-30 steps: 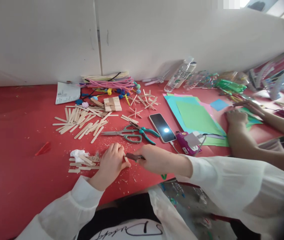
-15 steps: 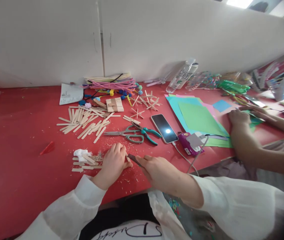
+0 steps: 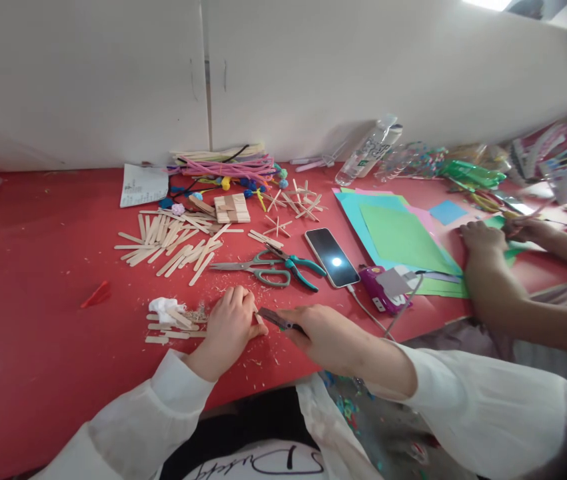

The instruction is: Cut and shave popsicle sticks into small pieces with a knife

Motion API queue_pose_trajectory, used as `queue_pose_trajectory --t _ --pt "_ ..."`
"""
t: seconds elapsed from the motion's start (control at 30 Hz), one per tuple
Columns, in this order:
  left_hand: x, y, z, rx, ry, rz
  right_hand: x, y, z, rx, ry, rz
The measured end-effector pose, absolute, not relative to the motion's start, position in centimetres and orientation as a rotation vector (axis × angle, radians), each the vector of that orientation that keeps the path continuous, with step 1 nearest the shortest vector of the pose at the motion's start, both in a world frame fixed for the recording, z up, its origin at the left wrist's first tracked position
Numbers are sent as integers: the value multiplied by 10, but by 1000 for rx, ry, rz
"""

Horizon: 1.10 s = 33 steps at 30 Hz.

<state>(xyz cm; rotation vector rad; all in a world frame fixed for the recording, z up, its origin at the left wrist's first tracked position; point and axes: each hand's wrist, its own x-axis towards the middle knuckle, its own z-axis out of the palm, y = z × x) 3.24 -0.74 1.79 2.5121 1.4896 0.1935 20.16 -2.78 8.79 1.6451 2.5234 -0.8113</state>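
My left hand [image 3: 228,327] is closed, pressing a small wooden stick piece [image 3: 258,317] down on the red table [image 3: 33,347]. My right hand [image 3: 320,333] is closed round a small cutting tool [image 3: 276,319] whose tip meets the stick at my left fingertips. Wood shavings lie scattered around both hands. A few cut stick pieces and a white wad [image 3: 168,319] sit just left of my left hand.
Loose craft sticks [image 3: 168,243], scissors [image 3: 253,268], teal pliers [image 3: 300,267], a phone [image 3: 332,257], a purple glue gun [image 3: 380,290] and coloured paper [image 3: 398,237] lie beyond my hands. Pipe cleaners [image 3: 223,167] and a bottle [image 3: 368,150] sit by the wall. Another person's hands [image 3: 483,237] work at the right.
My right hand has shifted slightly with the tool against the stick. The view has drifted a little. The other person's hands moved at the right.
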Motion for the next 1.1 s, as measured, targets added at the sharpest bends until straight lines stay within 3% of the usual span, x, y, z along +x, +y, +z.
queue_pose_trajectory --t 0.23,0.57,1.1 --pt "32 -9 16 2525 1493 309 204 -30 92 1640 2516 -805" --pt "33 -8 21 2492 1504 155 200 -29 92 1622 2470 -798" --pt "33 -8 18 2479 1505 214 203 -28 88 1648 2465 -899"
